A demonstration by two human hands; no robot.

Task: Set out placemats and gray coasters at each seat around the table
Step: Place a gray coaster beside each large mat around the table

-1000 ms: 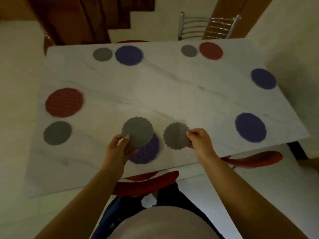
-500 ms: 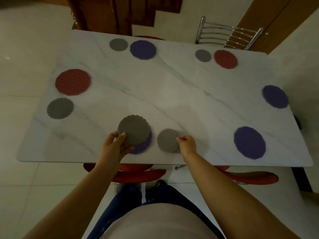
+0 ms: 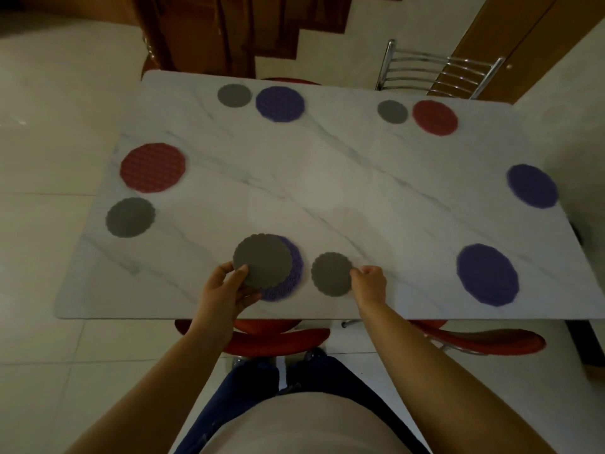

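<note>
My left hand (image 3: pixel 226 288) grips a gray coaster (image 3: pixel 263 260) above a purple placemat (image 3: pixel 288 283) that lies near the front edge of the marble table (image 3: pixel 327 191). A second gray coaster (image 3: pixel 331 273) lies flat on the table right of that placemat, with the fingertips of my right hand (image 3: pixel 368 283) pinching its right rim. Around the table lie a red placemat (image 3: pixel 152 167) with a gray coaster (image 3: pixel 130 217) at the left, a purple placemat (image 3: pixel 280 103) with a gray coaster (image 3: pixel 234 95) at the back, and a red placemat (image 3: pixel 434 117) with a gray coaster (image 3: pixel 392 111).
Two purple placemats (image 3: pixel 532 185) (image 3: pixel 487 274) lie at the right without coasters beside them. Red chair seats (image 3: pixel 278 339) (image 3: pixel 484 340) stick out under the front edge. A metal chair back (image 3: pixel 438 75) stands behind the table, and a wooden door (image 3: pixel 510 44) at the back right.
My right hand has lowered its gray coaster flat onto the table beside the front purple placemat. The left hand still holds its coaster over that placemat. The head has tilted.
</note>
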